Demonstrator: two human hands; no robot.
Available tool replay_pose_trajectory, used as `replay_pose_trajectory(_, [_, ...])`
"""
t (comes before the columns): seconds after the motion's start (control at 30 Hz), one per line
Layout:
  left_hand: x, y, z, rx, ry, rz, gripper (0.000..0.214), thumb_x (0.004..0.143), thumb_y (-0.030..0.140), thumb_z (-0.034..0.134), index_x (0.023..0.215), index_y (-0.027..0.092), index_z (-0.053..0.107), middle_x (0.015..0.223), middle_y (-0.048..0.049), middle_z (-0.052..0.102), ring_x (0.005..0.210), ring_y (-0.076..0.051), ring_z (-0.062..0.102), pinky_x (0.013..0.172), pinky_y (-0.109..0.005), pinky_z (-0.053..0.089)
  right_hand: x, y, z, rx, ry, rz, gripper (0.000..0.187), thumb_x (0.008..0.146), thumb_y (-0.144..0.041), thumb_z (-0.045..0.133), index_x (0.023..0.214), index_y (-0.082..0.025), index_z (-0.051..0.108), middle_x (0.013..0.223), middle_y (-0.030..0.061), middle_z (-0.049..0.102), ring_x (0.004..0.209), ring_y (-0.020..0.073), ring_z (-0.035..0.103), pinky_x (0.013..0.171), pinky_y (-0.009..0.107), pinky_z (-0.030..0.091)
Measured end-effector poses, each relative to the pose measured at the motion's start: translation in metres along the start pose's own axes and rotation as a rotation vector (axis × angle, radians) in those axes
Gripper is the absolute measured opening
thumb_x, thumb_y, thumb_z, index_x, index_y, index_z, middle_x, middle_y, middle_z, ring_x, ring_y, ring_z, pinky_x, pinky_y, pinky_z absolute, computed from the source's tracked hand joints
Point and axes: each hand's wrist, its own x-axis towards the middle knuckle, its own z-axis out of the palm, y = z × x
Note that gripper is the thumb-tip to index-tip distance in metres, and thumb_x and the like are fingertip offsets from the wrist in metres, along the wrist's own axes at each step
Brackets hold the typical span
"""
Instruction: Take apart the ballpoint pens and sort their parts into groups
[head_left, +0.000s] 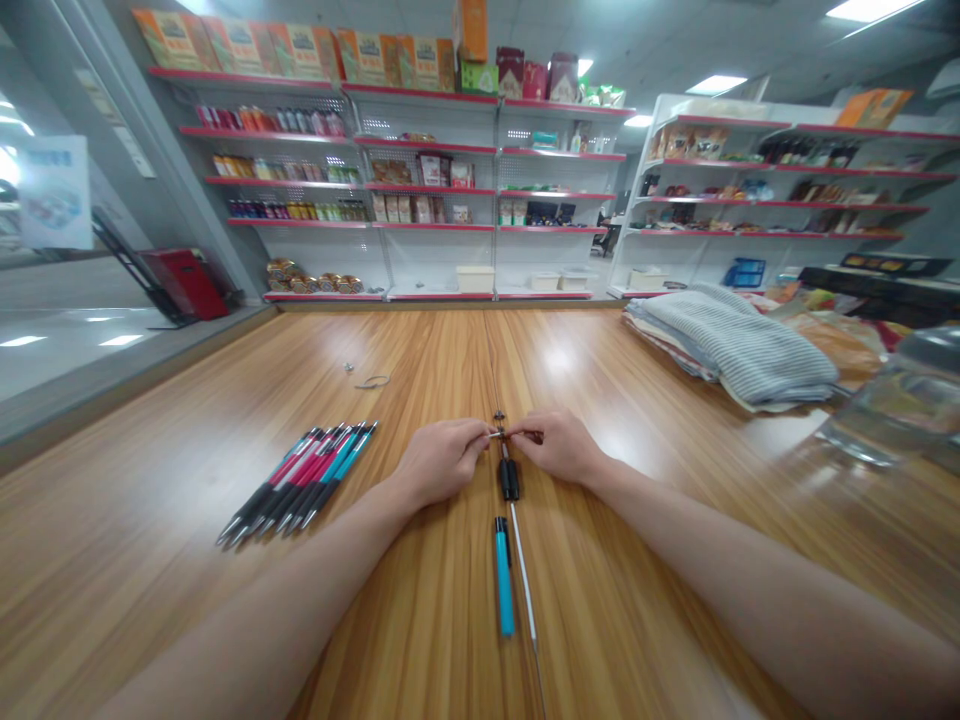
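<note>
My left hand [441, 460] and my right hand [559, 443] meet over the middle of a wooden table [675, 540], both pinched on a tiny pen part, perhaps a spring [501, 433], held between their fingertips. Just below the hands lie a black pen grip piece [509, 479], a blue pen barrel [503, 575] and a thin white refill [524, 575], taken apart. To the left lies a row of several pink and blue pens [300, 482] side by side.
Small metal bits [365, 378] lie farther back on the table. Folded striped cloths [739, 345] are stacked at the right, with a clear plastic container [896, 400] near the right edge. Shop shelves with goods [420, 170] line the back wall.
</note>
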Motion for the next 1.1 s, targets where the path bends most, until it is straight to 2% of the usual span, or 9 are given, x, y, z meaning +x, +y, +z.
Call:
replay_pose_trajectory(0.43, [0.0006,0.002,-0.0019,-0.031,0.009,-0.001,0.024,0.093,0.029,0.041,0.099,0.025,0.064,0.097,-0.0024,0.069,0.09,-0.018,0.062,0.076,-0.027,0.045,0.0012,-0.0008,0.0003,-0.051,-0.03,0.06,0.024,0.085,-0.025,0.052,0.097,-0.025,0.073,0.092,0.0028,0.072,0.078,0.015,0.063,0.068,0.024,0.042])
replay_pose_trajectory(0.77, [0.0011,0.0013,-0.0021,-0.01,-0.002,-0.003,0.024,0.094,0.03,0.04,0.096,0.024,0.063,0.095,-0.0029,0.068,0.088,-0.017,0.062,0.075,-0.026,0.044,0.0009,-0.0011,0.0004,-0.058,-0.035,0.065,0.027,0.085,-0.025,0.051,0.102,-0.027,0.071,0.094,0.0024,0.072,0.08,0.0152,0.064,0.069,0.024,0.043])
replay_pose_trajectory(1.1, [0.0014,0.0026,-0.0032,-0.002,-0.003,0.006,0.023,0.094,0.03,0.039,0.091,0.023,0.061,0.091,-0.0027,0.067,0.085,-0.017,0.061,0.072,-0.026,0.043,0.0012,-0.0024,-0.0004,-0.073,-0.041,0.06,0.027,0.085,-0.026,0.051,0.102,-0.026,0.072,0.084,0.0018,0.071,0.072,0.0139,0.061,0.064,0.023,0.04])
